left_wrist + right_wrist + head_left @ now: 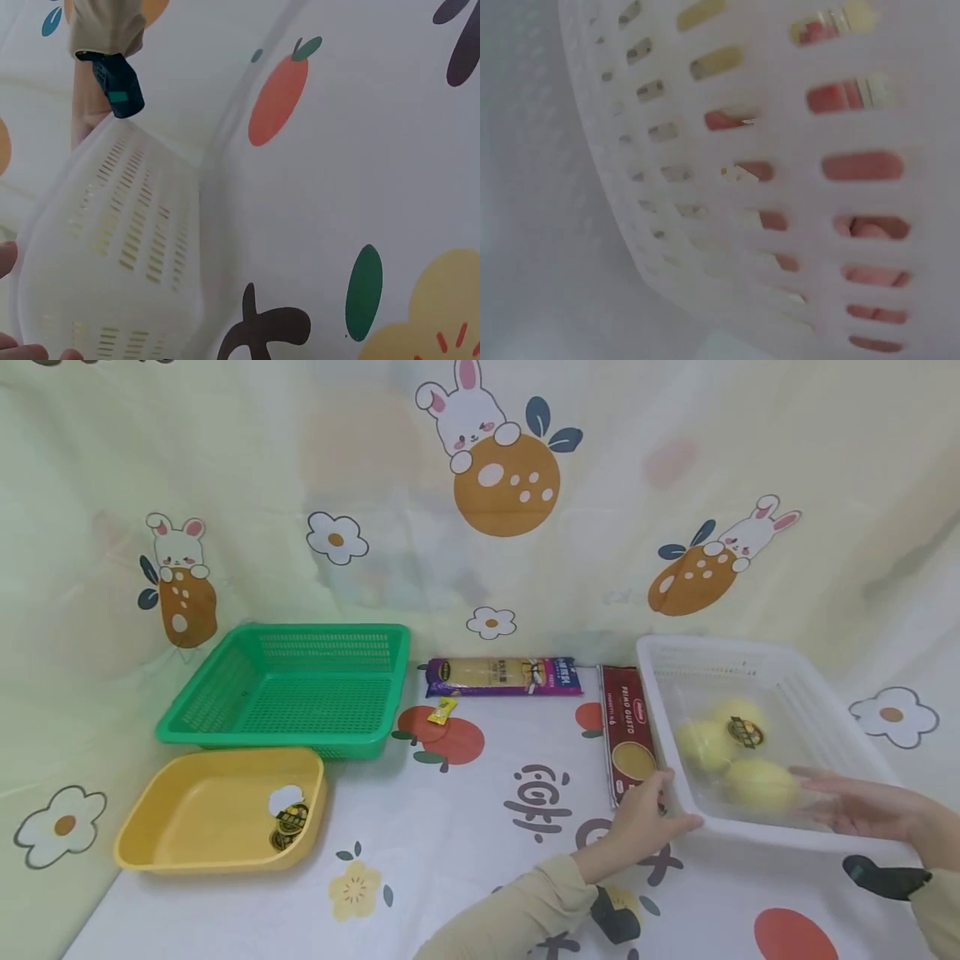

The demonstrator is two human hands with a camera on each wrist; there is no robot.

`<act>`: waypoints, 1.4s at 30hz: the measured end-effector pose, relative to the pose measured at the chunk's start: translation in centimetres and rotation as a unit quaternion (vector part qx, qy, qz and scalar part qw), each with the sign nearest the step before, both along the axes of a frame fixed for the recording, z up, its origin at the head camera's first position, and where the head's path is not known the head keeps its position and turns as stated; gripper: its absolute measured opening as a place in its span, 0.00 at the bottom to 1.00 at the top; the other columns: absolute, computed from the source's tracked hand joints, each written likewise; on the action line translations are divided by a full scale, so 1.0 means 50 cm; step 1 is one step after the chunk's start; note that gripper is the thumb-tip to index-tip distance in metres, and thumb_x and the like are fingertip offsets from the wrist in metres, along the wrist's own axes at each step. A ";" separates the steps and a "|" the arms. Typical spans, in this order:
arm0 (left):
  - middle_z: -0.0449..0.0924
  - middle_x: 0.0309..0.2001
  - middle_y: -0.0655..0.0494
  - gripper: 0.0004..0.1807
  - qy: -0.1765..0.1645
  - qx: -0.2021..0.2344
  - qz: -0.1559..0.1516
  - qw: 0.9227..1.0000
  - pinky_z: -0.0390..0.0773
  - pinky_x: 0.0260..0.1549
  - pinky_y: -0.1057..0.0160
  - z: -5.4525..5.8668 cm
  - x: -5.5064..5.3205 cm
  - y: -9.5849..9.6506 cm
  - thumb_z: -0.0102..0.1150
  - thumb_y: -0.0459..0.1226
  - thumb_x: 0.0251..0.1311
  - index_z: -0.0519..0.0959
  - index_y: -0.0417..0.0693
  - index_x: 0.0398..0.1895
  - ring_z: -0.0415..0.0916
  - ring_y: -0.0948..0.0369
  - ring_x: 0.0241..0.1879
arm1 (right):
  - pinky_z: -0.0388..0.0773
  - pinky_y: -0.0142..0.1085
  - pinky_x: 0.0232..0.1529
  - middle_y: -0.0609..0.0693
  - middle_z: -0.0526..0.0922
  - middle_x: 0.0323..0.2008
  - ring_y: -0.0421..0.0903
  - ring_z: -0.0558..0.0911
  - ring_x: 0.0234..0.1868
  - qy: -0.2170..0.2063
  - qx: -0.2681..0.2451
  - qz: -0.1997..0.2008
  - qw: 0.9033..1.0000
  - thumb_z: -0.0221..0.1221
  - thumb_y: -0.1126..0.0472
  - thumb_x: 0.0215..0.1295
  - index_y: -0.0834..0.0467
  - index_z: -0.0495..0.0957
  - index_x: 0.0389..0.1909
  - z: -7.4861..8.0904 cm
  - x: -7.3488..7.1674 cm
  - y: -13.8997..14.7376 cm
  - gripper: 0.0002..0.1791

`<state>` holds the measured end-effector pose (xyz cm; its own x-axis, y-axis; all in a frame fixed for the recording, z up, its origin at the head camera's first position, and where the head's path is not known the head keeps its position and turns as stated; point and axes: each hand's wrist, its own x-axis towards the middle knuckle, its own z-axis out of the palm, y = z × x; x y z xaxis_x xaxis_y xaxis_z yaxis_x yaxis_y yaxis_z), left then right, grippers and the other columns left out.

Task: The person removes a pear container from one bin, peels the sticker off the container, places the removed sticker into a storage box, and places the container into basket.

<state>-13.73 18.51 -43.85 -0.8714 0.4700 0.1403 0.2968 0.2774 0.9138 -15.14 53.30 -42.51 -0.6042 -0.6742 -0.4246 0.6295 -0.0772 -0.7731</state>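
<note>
A white slotted basket point(832, 718) is at the right of the table. Inside it lie several round yellow fruits point(759, 783), in what looks like clear wrap, with a round dark label. My left hand point(641, 822) grips the basket's near left corner, thumb along the front rim. In the left wrist view, a few fingertips point(7, 259) show at the basket's edge. My right hand point(862, 806) reaches over the near right rim, fingertips at the front fruit; I cannot tell if they grip it. In the right wrist view, its pink fingers point(874, 229) show through the slots.
A red spaghetti pack point(626, 727) lies along the basket's left side. At the back is a purple pasta pack point(495, 677) beside a small yellow wrapped candy point(442, 710). A green basket point(281, 747) and a yellow tray point(202, 860) with dark labels stand left.
</note>
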 end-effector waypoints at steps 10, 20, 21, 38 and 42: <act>0.74 0.45 0.59 0.34 -0.015 -0.012 -0.009 1.000 0.69 0.28 0.76 -0.001 0.000 -0.002 0.65 0.43 0.49 0.64 0.46 0.59 0.71 0.68 0.40 | 0.72 0.29 0.39 0.48 0.74 0.49 0.43 0.76 0.44 -0.012 -0.009 -0.007 1.000 0.28 0.63 0.72 0.36 0.76 0.48 0.015 0.010 -0.007 0.28; 0.73 0.47 0.61 0.34 -0.027 -0.007 -0.013 1.000 0.69 0.26 0.77 0.004 -0.009 -0.006 0.66 0.42 0.48 0.64 0.48 0.59 0.73 0.68 0.40 | 0.72 0.29 0.38 0.52 0.71 0.50 0.42 0.77 0.39 0.024 -0.025 0.014 0.999 0.26 0.66 0.71 0.36 0.73 0.52 0.035 -0.010 -0.007 0.30; 0.73 0.48 0.61 0.35 -0.027 -0.004 -0.018 0.999 0.69 0.26 0.77 0.002 -0.011 -0.007 0.66 0.42 0.47 0.64 0.48 0.60 0.73 0.68 0.41 | 0.72 0.29 0.38 0.51 0.71 0.50 0.42 0.77 0.40 0.030 -0.024 0.015 0.999 0.26 0.66 0.71 0.36 0.73 0.52 0.039 -0.011 -0.008 0.30; 0.66 0.56 0.63 0.36 -0.040 0.068 -0.097 0.992 0.71 0.35 0.72 -0.037 -0.019 -0.040 0.65 0.40 0.49 0.61 0.53 0.63 0.70 0.68 0.46 | 0.72 0.29 0.36 0.54 0.71 0.50 0.40 0.77 0.34 0.048 -0.014 -0.010 0.999 0.25 0.66 0.71 0.37 0.73 0.51 0.100 0.013 -0.021 0.31; 0.66 0.57 0.60 0.33 -0.014 0.079 -0.101 0.992 0.71 0.40 0.70 -0.033 -0.038 -0.057 0.63 0.39 0.51 0.63 0.51 0.62 0.70 0.65 0.48 | 0.72 0.29 0.36 0.52 0.70 0.50 0.40 0.76 0.34 0.067 -0.025 0.002 0.997 0.25 0.66 0.71 0.37 0.71 0.54 0.115 0.014 -0.023 0.30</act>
